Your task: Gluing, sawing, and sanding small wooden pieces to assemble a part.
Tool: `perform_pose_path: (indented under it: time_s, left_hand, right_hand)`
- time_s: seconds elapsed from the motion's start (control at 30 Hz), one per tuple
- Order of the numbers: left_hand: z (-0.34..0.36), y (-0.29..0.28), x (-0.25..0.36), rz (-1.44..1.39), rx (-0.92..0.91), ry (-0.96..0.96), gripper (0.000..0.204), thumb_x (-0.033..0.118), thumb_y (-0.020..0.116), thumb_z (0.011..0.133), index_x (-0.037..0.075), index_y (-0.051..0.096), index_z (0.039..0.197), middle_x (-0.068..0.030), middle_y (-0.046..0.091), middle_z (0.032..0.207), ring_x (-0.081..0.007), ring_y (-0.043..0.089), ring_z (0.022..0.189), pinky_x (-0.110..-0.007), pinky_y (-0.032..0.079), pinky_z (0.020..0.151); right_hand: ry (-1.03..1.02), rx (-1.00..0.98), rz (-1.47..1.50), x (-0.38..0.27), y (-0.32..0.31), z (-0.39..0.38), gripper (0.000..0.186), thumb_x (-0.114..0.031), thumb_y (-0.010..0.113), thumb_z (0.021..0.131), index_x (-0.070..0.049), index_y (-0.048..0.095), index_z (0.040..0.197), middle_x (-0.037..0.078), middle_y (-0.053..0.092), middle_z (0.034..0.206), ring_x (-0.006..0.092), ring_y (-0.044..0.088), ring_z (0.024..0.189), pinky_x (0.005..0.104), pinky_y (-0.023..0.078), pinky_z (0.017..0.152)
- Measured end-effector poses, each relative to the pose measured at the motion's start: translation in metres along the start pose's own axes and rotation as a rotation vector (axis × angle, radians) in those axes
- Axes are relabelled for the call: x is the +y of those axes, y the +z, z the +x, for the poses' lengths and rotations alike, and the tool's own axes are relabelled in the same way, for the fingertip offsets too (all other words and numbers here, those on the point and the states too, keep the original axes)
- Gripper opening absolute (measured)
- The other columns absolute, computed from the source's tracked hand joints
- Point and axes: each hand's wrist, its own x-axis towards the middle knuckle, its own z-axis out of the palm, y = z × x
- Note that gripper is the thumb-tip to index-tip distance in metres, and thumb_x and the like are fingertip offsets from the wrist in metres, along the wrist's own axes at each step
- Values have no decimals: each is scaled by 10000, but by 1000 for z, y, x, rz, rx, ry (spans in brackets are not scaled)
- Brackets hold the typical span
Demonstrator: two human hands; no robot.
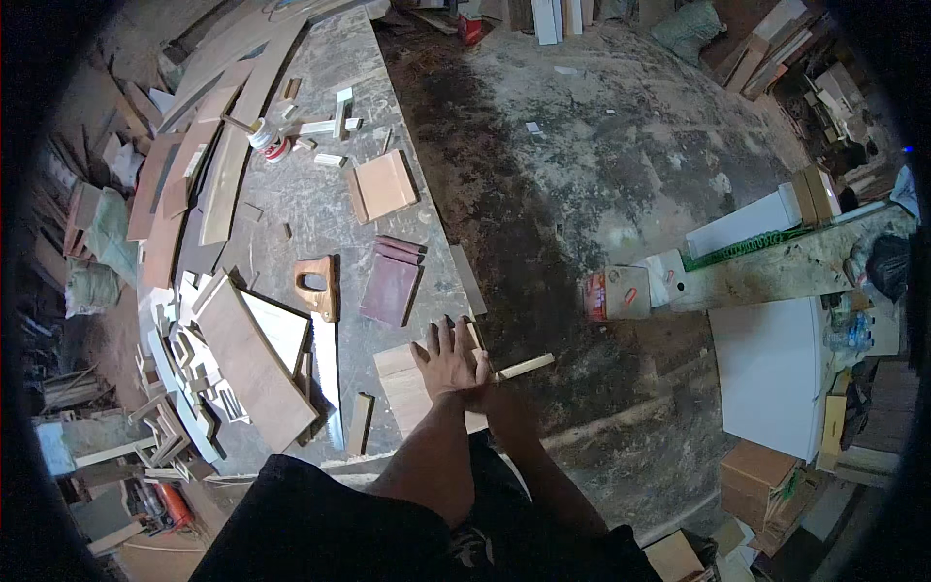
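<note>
My left hand [449, 364] lies flat with its fingers spread on a light wooden board [394, 373] at the bench's near right edge. Close against its wrist, my right hand [499, 403] is at the board's right side; its fingers are hidden and blurred. A pale wooden strip [529, 366] sticks out past the bench edge beside the right hand, and I cannot tell whether that hand grips it. Left of the board are a small wood block [360, 423] and a handsaw [317, 291] with a wooden handle. Dark reddish sandpaper-like sheets [391, 289] lie just beyond the board.
A plywood panel [257, 359] rests over a heap of offcuts [199, 373] on the left. Farther up the bench [335, 209] are a small panel [383, 186], a glue bottle [269, 143] and long planks [247, 131]. A cluttered ledge [766, 272] stands right, across the stained floor [621, 175].
</note>
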Motion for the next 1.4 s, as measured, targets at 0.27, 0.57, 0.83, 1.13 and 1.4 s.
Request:
perform_pose_path:
  time_s: [0.27, 0.57, 0.83, 1.13, 1.4]
  left_hand:
    - [-3, -1, -23, -1, -5, -53, 841, 600, 474, 876, 212, 265, 1592, -131, 248, 1645, -372, 180, 1522, -693, 53, 1172]
    - [-5, -6, -24, 21, -23, -55, 822, 613, 449, 895, 205, 275, 1588, -123, 229, 1654, -364, 181, 1524, -691, 49, 1170]
    - [-4, -2, -21, 5, -3, -50, 842, 616, 464, 875, 209, 274, 1587, -133, 235, 1650, -375, 171, 1525, -690, 48, 1170]
    - [-5, 1, -24, 31, 27, -40, 831, 619, 456, 884, 204, 283, 1583, -131, 241, 1646, -375, 180, 1520, -692, 75, 1167]
    - [-9, -5, -38, 39, 30, -63, 817, 592, 460, 886, 196, 294, 1580, -151, 262, 1632, -392, 204, 1508, -690, 94, 1162]
  right_hand:
    - [34, -227, -248, -85, -53, 14, 117, -116, 577, 855, -46, 667, 880, 203, 667, 854, 438, 642, 795, 537, 519, 699]
    - [-73, -3, -277, -61, -30, 1, 182, -165, 559, 897, -28, 640, 986, 212, 650, 908, 396, 652, 816, 531, 520, 724]
    - [116, -245, -320, -75, -47, 4, 131, -165, 590, 860, -57, 651, 820, 189, 647, 849, 378, 647, 778, 531, 512, 688]
    - [205, -256, -309, -110, -72, 9, 149, -149, 558, 892, -39, 657, 888, 207, 662, 888, 387, 687, 853, 536, 538, 716]
    - [-50, -255, -237, -104, -69, 6, 125, -159, 572, 877, -62, 649, 865, 186, 655, 835, 388, 665, 763, 542, 512, 639]
